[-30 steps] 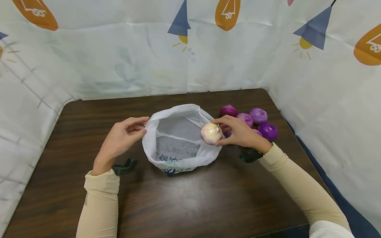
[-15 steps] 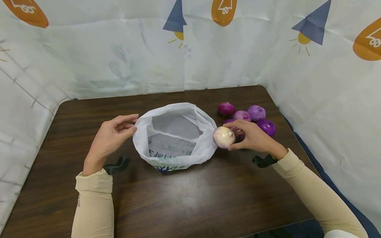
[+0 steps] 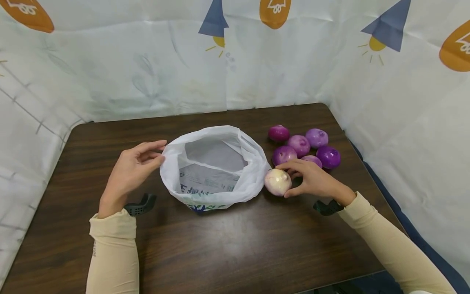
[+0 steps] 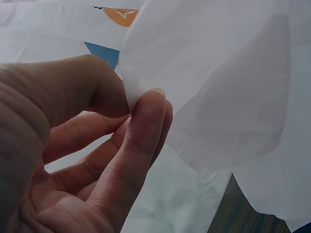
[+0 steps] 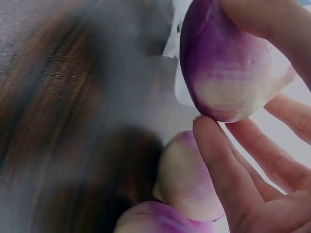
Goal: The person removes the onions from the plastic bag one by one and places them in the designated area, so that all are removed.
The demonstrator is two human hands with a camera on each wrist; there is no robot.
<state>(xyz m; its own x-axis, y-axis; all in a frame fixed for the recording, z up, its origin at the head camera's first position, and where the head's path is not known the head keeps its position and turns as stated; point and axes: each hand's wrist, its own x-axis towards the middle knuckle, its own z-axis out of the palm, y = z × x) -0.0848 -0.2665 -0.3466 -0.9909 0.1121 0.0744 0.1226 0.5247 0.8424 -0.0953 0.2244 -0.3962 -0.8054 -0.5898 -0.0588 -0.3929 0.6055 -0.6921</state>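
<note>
A white plastic bag stands open in the middle of the dark wooden table. My left hand pinches its left rim; in the left wrist view thumb and forefinger squeeze the thin white film of the bag. My right hand grips a pale, white-and-purple onion low at the table, just outside the bag's right side. In the right wrist view the fingers curl round this pale onion, with other onions under it.
Several purple onions lie in a cluster behind my right hand, near the table's right edge. Printed white sheets wall in the table at the back and both sides. A black wrist mount sits by my left wrist.
My right hand carried the pale onion from above the bag's right rim down and to the right, to the table beside the bag. My left hand kept its pinch on the rim.
</note>
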